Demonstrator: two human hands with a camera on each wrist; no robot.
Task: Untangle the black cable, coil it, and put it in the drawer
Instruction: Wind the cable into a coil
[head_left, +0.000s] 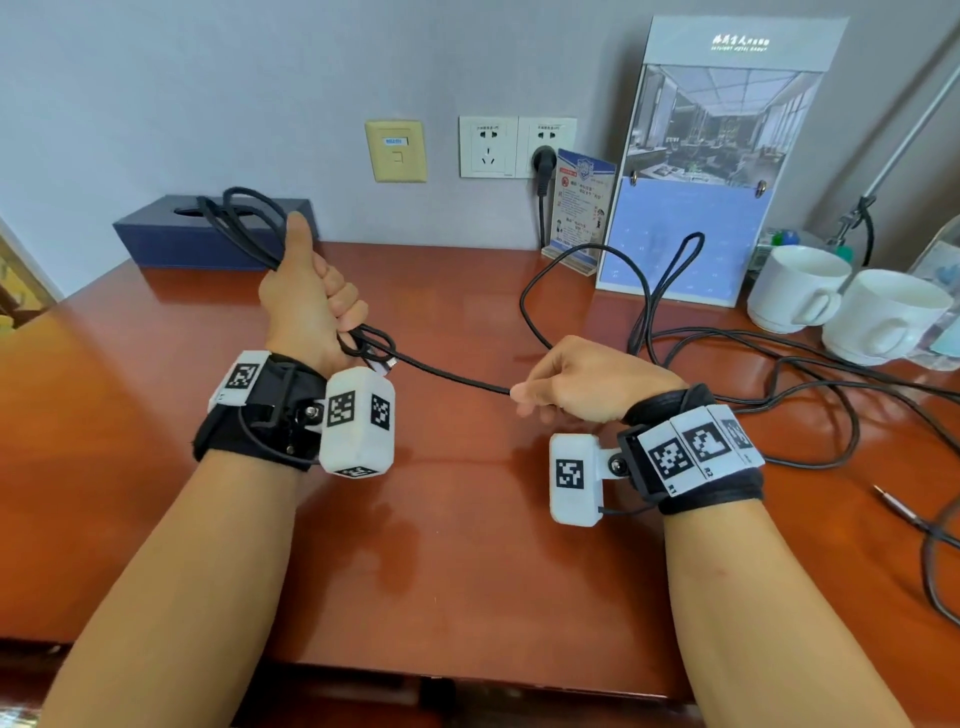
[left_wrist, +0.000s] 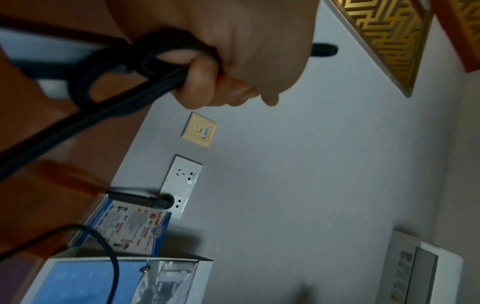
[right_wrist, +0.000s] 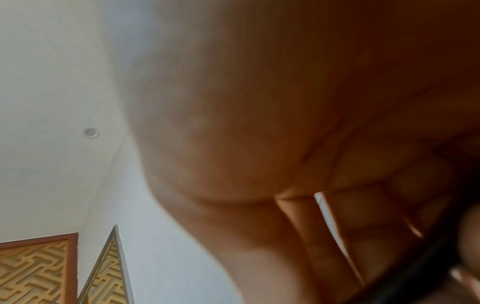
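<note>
My left hand (head_left: 311, 296) is raised over the desk (head_left: 441, 545) with its fingers curled round several loops of the black cable (head_left: 447, 375). The loops stick out above the thumb and below the fist, seen close in the left wrist view as coils (left_wrist: 109, 82) under my left hand (left_wrist: 228, 67). From there the cable runs taut to my right hand (head_left: 576, 384), which pinches it near the desk's middle. Behind the right hand the loose cable (head_left: 779, 395) trails in tangled curves over the desk's right side. The right wrist view shows only blurred palm (right_wrist: 285, 123) and a dark strand (right_wrist: 415, 267).
A dark blue tissue box (head_left: 208, 234) stands at the back left. Wall sockets (head_left: 514, 148) hold a black plug (head_left: 543, 166). A leaflet stand (head_left: 582, 208), a large display card (head_left: 701, 182) and two white cups (head_left: 841, 306) line the back right. Another plug-tipped cable (head_left: 904, 514) lies right.
</note>
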